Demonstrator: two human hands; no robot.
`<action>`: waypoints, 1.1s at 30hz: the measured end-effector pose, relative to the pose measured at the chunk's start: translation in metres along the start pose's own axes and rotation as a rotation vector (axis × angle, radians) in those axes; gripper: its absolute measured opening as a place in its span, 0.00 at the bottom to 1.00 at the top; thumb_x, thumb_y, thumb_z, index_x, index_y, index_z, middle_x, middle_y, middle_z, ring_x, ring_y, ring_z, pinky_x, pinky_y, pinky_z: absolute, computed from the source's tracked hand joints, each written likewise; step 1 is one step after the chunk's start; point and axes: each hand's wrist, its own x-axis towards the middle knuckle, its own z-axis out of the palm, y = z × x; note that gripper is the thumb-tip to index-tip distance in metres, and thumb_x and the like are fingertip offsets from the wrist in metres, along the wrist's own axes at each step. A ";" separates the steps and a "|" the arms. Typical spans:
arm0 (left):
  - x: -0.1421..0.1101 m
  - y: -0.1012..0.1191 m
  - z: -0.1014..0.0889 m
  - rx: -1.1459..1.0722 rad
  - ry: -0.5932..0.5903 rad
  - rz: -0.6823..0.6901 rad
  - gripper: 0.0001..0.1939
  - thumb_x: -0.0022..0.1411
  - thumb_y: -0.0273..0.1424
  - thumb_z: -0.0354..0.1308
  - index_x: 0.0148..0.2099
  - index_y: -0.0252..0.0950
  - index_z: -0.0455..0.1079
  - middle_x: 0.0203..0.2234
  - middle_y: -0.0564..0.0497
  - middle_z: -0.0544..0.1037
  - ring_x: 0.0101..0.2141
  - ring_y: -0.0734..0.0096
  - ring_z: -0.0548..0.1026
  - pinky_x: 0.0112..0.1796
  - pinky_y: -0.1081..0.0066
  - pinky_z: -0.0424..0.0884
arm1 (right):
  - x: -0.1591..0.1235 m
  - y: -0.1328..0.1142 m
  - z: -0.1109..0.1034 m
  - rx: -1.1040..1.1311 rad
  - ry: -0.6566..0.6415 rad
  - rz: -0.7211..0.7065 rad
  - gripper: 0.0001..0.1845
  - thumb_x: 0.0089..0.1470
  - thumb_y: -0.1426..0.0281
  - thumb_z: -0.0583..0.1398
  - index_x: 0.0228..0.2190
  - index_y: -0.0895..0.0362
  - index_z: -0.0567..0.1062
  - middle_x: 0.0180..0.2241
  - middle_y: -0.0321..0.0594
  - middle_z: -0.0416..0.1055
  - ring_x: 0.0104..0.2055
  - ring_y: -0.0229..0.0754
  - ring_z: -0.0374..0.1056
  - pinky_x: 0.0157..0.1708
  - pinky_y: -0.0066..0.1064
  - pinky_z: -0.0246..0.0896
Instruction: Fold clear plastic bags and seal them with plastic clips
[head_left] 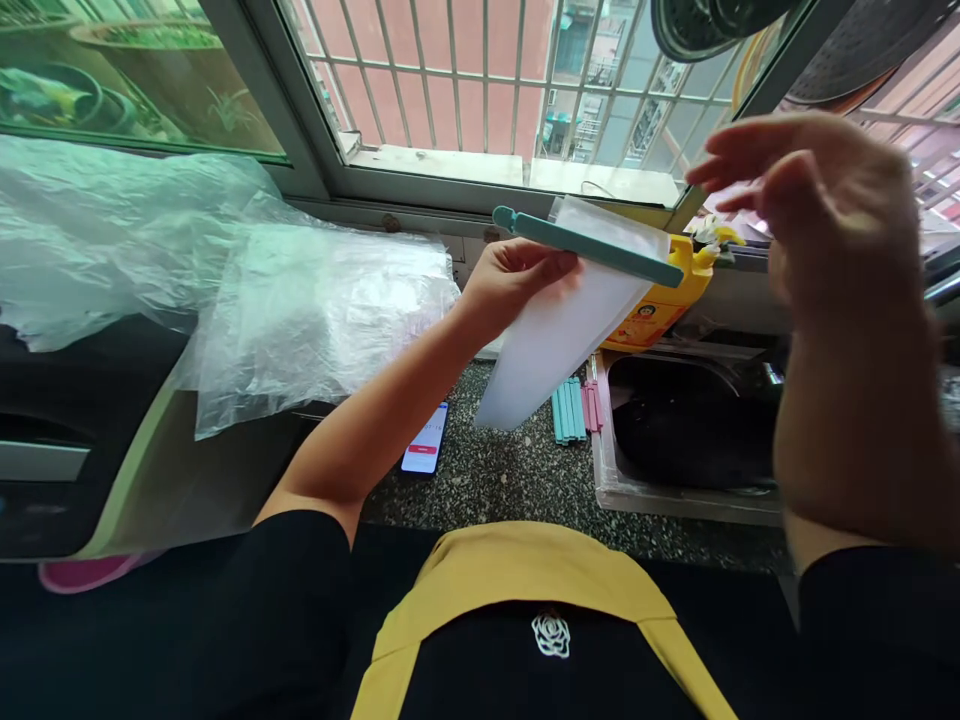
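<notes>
Teal clip (592, 245) already across its top, the frosted bag (562, 330) at upper centre is pinched between the left hand's (521, 280) thumb and fingers, the empty right hand (844, 195), upper right, has fingers loosely apart, and spare clips (568, 412) lie unattached right of centre.

Clock positions are read from the bag (555, 340), with 12 o'clock toward the window frame (264, 85). The clip (600, 250) crosses the bag's 12 o'clock end. The left hand (517, 280) sits at 11; the right hand (832, 210) at 2. On the countertop (510, 480): phone (425, 445), 8; stacked clips (570, 411), 6, beside the basin (686, 502), 4. The jug (649, 322) stands at 2, partly behind the bag. Plastic sheets (322, 310) lie at 9, partly over the appliance (75, 400).
</notes>
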 end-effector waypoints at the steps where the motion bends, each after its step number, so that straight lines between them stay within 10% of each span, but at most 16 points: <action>1: 0.002 -0.002 0.001 0.002 -0.011 0.014 0.09 0.59 0.36 0.59 0.35 0.35 0.75 0.27 0.54 0.76 0.38 0.67 0.78 0.32 0.70 0.75 | 0.009 -0.017 -0.006 -0.115 -0.109 -0.014 0.30 0.48 0.45 0.56 0.46 0.50 0.73 0.42 0.37 0.74 0.43 0.40 0.70 0.43 0.36 0.65; 5: 0.009 -0.008 0.005 0.011 -0.038 0.043 0.10 0.59 0.37 0.59 0.38 0.36 0.75 0.28 0.54 0.76 0.39 0.67 0.77 0.33 0.70 0.75 | 0.026 -0.043 0.001 -0.506 -0.413 -0.003 0.27 0.42 0.46 0.61 0.36 0.55 0.76 0.29 0.32 0.72 0.32 0.33 0.68 0.36 0.31 0.65; 9: 0.014 -0.010 0.006 0.013 -0.082 0.038 0.11 0.58 0.39 0.60 0.37 0.37 0.75 0.28 0.55 0.76 0.37 0.69 0.77 0.32 0.71 0.75 | 0.027 -0.027 0.012 -0.610 -0.404 -0.058 0.27 0.44 0.46 0.58 0.27 0.59 0.75 0.22 0.29 0.66 0.28 0.30 0.66 0.31 0.27 0.62; 16: 0.027 -0.010 0.013 0.044 -0.201 0.000 0.13 0.57 0.40 0.60 0.38 0.36 0.75 0.30 0.54 0.77 0.38 0.69 0.77 0.35 0.69 0.75 | 0.026 0.010 0.004 -0.266 -0.489 0.114 0.20 0.44 0.57 0.64 0.32 0.62 0.77 0.26 0.29 0.71 0.32 0.31 0.70 0.34 0.28 0.64; 25: 0.039 -0.072 -0.013 0.315 -0.440 -0.377 0.06 0.50 0.28 0.62 0.31 0.30 0.73 0.27 0.50 0.77 0.30 0.74 0.74 0.37 0.69 0.70 | 0.023 0.001 -0.026 -0.254 -0.133 0.282 0.09 0.48 0.67 0.64 0.21 0.56 0.75 0.18 0.29 0.62 0.29 0.30 0.67 0.29 0.25 0.62; 33: 0.086 -0.099 -0.031 0.598 -0.110 -0.305 0.11 0.48 0.20 0.48 0.30 0.31 0.72 0.21 0.54 0.72 0.23 0.76 0.67 0.29 0.74 0.65 | 0.009 0.048 -0.045 -0.136 0.197 0.387 0.05 0.50 0.70 0.63 0.24 0.51 0.75 0.21 0.30 0.66 0.20 0.29 0.59 0.19 0.25 0.57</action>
